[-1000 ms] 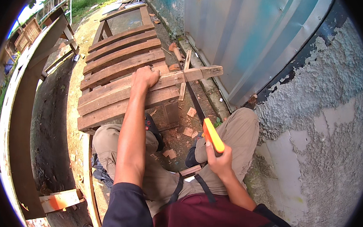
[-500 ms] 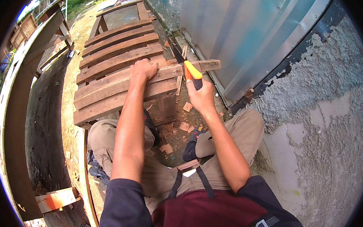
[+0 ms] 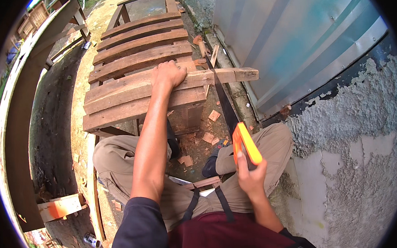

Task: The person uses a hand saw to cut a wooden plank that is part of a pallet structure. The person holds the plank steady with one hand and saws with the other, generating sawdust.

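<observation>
A long wooden board [image 3: 195, 80] lies across the near end of a slatted wooden frame [image 3: 142, 39], its right end jutting past the edge. Pressed down on this board, my left hand [image 3: 169, 75] has its fingers curled over the far side. My right hand [image 3: 252, 177] is closed round the yellow, orange and black handle of a handsaw [image 3: 225, 103], low over my right knee. The dark blade slants away from me and crosses the overhanging part of the board. Whether it has cut into the wood is hard to tell.
Offcuts and wood chips [image 3: 208, 137] litter the ground under the overhang. A corrugated metal sheet [image 3: 288, 38] and a rough plaster wall [image 3: 357, 160] stand close on the right. On the left are another wooden frame [image 3: 17, 133], a wood block [image 3: 61, 207] and a can [image 3: 92, 240].
My right hand has drawn the saw back toward me, so much more blade shows on the near side of the board. The left hand keeps its hold on the board.
</observation>
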Demonstrator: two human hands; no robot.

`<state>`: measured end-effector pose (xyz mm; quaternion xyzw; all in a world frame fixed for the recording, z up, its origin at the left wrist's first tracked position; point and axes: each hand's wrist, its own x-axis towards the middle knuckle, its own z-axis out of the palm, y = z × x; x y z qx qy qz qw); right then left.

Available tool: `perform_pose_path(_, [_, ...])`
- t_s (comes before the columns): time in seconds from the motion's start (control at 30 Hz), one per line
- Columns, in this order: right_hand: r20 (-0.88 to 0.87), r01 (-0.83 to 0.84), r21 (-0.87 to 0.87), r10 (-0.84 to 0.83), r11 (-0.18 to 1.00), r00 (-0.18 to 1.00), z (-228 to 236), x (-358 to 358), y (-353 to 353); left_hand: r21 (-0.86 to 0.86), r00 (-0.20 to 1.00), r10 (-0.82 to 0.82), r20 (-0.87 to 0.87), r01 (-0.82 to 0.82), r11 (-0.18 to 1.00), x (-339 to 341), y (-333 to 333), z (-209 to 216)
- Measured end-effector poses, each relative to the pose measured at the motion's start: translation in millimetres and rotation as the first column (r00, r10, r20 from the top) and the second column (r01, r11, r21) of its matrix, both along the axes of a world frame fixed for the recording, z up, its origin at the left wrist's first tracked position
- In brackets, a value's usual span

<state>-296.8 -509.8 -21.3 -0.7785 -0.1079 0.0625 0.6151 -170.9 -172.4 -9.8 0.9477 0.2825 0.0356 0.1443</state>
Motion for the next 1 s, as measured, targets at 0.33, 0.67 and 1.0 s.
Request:
perform_pose_path(0.33, [-0.038,-0.212,0.158,0.221,0.964,0.975,-12.6,138.2,100.9,-0.029,1.000,0.009,-0.021,-0.010,1.000,5.6,3.2,6.8])
perform_pose_path(0.67, [0.091,-0.003,0.095,-0.005,0.995,0.996,-29.4,12.2,21.4,-0.057,1.000,0.029,0.003,-0.029,0.998,2.9,2.6,6.6])
perform_pose_path(1.0, [0.143,-0.066,-0.039,0.071,0.997,0.987,-31.3,-74.3,-52.8,-0.030,1.000,-0.008,0.002,0.008,1.000,0.5,7.4,2.6])
